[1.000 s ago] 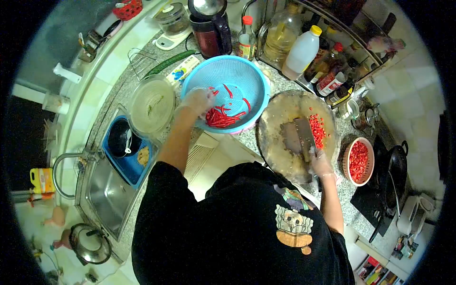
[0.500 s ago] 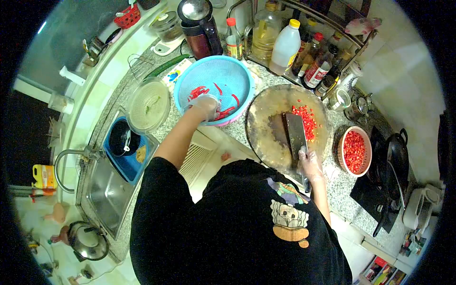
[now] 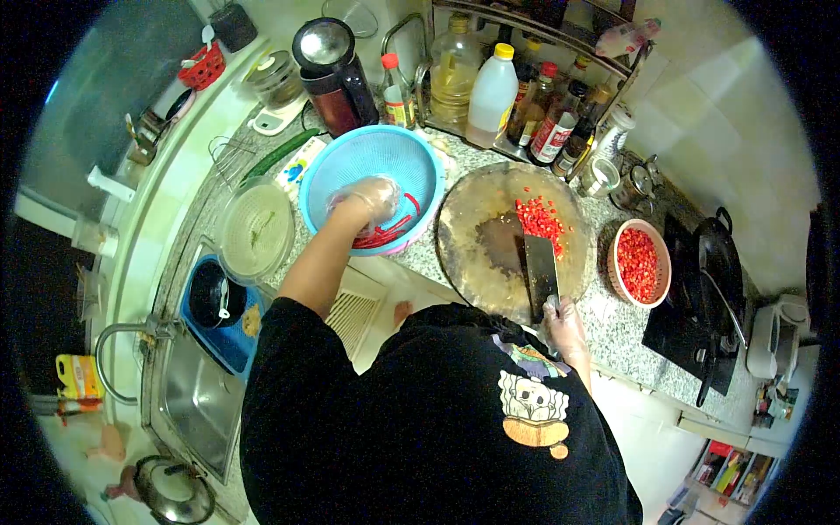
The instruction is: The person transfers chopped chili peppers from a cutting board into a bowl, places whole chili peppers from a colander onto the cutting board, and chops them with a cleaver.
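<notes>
My left hand (image 3: 372, 198), in a clear plastic glove, reaches into the blue colander (image 3: 429, 171). Long red chili strips (image 3: 385, 234) lie on the colander's floor beside and below it; its fingers are hidden, so any grip cannot be made out. My right hand (image 3: 564, 328), also gloved, is closed around the handle of a cleaver (image 3: 542, 271). The cleaver's blade rests over the round wooden chopping board (image 3: 472, 262), close to a pile of chopped red chili (image 3: 542, 219).
Right of the board stands a pink basket (image 3: 615, 271) full of chopped chili, then a stove with a black wok (image 3: 722, 249). Bottles (image 3: 493, 96) and a kettle (image 3: 337, 96) line the back. Leftward are a cucumber (image 3: 280, 156), a pale strainer (image 3: 234, 229) and a sink (image 3: 199, 407).
My left hand has moved further into the colander, over chili strips that showed before. The cleaver has shifted toward me, off the side of the chopped pile. The whole view has tilted slightly.
</notes>
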`<move>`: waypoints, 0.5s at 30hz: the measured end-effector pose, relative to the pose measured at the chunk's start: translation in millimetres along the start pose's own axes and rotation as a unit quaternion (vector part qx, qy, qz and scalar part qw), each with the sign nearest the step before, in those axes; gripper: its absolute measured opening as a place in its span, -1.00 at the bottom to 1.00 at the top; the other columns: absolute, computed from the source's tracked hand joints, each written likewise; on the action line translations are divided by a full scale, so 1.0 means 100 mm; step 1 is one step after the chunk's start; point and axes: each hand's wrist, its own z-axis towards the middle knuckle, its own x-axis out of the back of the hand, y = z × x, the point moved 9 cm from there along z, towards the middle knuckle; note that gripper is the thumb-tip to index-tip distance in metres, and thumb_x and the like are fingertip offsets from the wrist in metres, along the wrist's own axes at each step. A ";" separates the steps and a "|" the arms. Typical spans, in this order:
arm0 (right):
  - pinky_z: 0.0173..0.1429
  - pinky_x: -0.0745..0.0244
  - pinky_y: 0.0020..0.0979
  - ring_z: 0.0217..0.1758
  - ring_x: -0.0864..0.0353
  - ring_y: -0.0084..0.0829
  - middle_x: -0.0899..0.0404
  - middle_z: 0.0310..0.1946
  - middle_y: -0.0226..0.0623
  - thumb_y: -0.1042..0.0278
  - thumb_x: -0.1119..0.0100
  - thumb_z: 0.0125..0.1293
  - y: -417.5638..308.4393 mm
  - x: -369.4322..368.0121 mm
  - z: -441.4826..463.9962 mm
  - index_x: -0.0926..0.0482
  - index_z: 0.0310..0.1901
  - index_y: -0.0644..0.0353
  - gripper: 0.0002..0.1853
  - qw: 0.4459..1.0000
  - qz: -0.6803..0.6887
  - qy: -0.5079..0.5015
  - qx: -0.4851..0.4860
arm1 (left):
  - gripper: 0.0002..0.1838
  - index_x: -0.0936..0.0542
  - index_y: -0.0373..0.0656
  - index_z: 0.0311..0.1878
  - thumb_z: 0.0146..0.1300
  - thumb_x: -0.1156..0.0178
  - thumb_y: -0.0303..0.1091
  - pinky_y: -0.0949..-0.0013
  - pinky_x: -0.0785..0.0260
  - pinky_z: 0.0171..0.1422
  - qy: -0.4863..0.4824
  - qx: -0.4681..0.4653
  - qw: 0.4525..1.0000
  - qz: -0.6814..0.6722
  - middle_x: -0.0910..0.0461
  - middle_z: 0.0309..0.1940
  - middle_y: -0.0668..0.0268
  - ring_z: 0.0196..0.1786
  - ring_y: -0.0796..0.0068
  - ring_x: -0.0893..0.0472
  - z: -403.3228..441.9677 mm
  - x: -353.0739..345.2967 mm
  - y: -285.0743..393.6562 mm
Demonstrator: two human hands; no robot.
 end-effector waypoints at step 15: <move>-0.61 -0.27 -0.39 -0.72 -0.38 -0.53 -0.38 -0.69 -0.38 0.27 -0.09 0.47 -0.06 -0.47 -0.14 -0.44 -0.25 0.17 -0.83 0.958 0.260 0.004 -0.118 | -0.59 -0.66 -0.25 -0.07 0.34 -0.08 -0.08 0.00 -0.45 0.19 0.063 -0.009 0.990 -0.129 -0.65 -0.04 -0.09 0.05 -0.07 -0.64 0.31 -0.26 0.02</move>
